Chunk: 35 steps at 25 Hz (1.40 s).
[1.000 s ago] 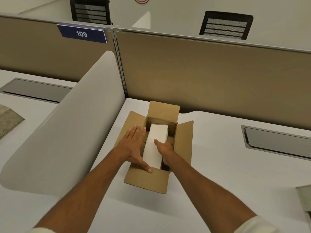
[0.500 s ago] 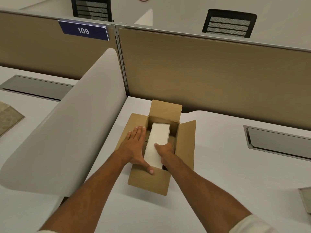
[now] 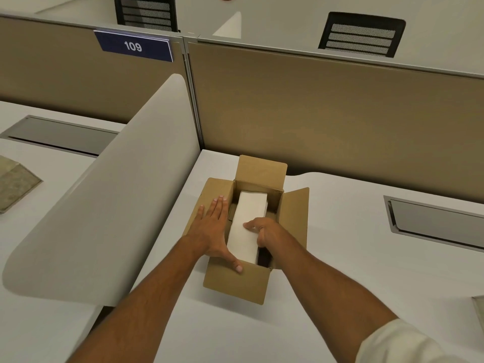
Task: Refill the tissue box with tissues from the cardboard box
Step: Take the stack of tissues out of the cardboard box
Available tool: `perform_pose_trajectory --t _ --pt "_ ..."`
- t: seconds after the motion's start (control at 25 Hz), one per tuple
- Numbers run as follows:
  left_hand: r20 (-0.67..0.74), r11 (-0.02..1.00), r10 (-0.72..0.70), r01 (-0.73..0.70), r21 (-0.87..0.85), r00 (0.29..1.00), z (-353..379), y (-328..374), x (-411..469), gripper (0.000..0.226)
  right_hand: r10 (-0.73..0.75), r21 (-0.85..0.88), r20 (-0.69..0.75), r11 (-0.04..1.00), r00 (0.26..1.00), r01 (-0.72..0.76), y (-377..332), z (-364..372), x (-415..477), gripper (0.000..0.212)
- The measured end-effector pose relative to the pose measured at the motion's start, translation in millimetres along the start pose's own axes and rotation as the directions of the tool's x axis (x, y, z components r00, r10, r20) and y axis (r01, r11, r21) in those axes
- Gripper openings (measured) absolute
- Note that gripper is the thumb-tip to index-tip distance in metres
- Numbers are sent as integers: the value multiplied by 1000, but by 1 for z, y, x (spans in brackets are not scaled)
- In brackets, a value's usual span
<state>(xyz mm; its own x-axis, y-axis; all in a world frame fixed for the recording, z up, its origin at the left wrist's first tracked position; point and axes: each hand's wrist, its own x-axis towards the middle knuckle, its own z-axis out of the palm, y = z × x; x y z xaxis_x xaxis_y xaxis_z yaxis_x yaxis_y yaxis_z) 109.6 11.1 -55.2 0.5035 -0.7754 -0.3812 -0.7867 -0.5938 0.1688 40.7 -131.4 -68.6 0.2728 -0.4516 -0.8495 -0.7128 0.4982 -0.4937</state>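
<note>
Little has shifted: my right hand (image 3: pixel 264 231) still curls around the white tissue stack (image 3: pixel 247 224) inside the open brown cardboard box (image 3: pixel 237 284) on the counter (image 3: pixel 340 258); my left hand (image 3: pixel 212 231) lies flat on its flap. Next, I lift straight up.

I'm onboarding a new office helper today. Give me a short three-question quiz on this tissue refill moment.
1. True or false: the brown cardboard box on the white desk has its flaps open.
2. Which hand grips the white rectangular tissue stack? A) left hand B) right hand C) neither
3. Fill in: the left hand lies flat on the box's ____ flap.

Key:
1. True; all four flaps are folded out.
2. B; its thumb is on top of the stack and its fingers reach down the stack's right side.
3. Left; its thumb reaches the near flap.
</note>
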Motion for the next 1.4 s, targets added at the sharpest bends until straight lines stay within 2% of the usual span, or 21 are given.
perform_pose_trajectory --t 0.12,0.44,0.68,0.88,1.04,1.24,1.4 --pt "18 1000 -18 17 14 1000 -1 1 1 163 7 -2 19 1000 1000 -7 2 0 -1 74" --pt "55 997 -68 66 46 996 -7 8 1 164 -26 143 77 990 997 14 12 -4 -13 63" --pt "63 995 -98 97 23 993 -11 17 0 164 -131 299 135 950 982 86 8 -8 -30 60" --pt "33 993 -101 103 -61 994 -9 18 -8 162 -232 388 123 906 965 169 10 -13 -42 56" --pt "-22 987 -113 110 -116 993 -6 20 -20 156 -303 427 142 878 942 218 10 -21 -53 64" --pt "-54 963 -53 37 -266 997 -22 26 -36 150 -400 440 141 845 906 304 5 -38 -77 62" --pt "-103 820 -56 -13 -572 993 -46 42 -42 112 -492 549 148 763 858 343 2 -64 -97 57"
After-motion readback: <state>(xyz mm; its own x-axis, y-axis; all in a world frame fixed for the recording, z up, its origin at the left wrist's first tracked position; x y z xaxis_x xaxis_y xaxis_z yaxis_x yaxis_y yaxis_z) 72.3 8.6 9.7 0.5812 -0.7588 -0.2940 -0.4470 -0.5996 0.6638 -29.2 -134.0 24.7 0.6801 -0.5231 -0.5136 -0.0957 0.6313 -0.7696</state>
